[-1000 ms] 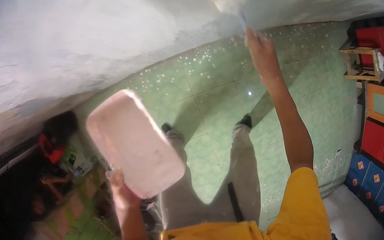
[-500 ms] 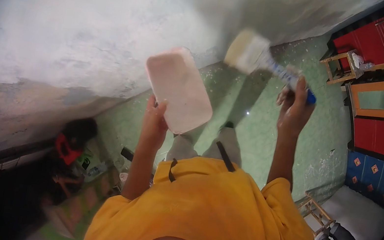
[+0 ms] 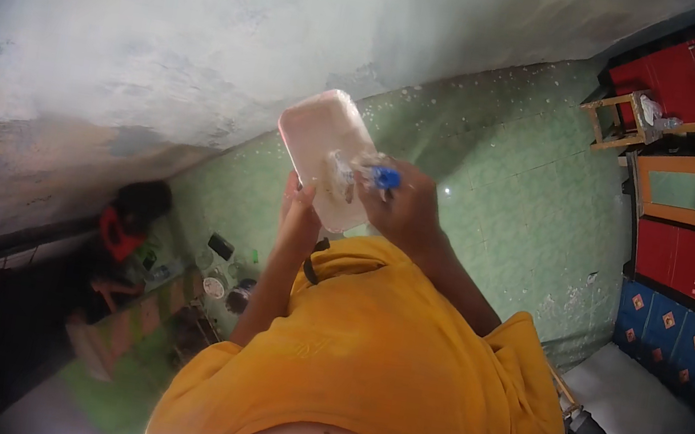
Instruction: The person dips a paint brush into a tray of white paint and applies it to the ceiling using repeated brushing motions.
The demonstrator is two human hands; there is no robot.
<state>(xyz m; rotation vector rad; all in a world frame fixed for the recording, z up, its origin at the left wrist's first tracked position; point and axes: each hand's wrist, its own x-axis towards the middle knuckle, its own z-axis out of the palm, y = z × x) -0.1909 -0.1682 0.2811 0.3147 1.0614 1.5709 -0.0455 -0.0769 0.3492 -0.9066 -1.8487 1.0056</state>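
Observation:
My left hand (image 3: 300,214) grips a pale pink shallow tray (image 3: 318,127) by its near left side, just beyond my yellow shirt front. My right hand (image 3: 406,212) is closed on a paintbrush with a blue-ended handle (image 3: 385,178), tilted down so its bristle end is over or in the tray. Whether the bristles touch the tray's bottom is hard to tell, as hand and handle partly hide them.
A patchy whitewashed wall (image 3: 144,16) runs along the far side, above a paint-spattered green tiled floor (image 3: 513,188). Red and orange furniture (image 3: 675,248) and a wooden stool (image 3: 599,124) stand at right, near a pale mat (image 3: 629,376) with dark clothing. Mixed clutter (image 3: 214,265) lies lower left.
The brush has come from up at the wall down to the tray, turning handle-up. My left hand has raised the tray away from my body compared with a second ago.

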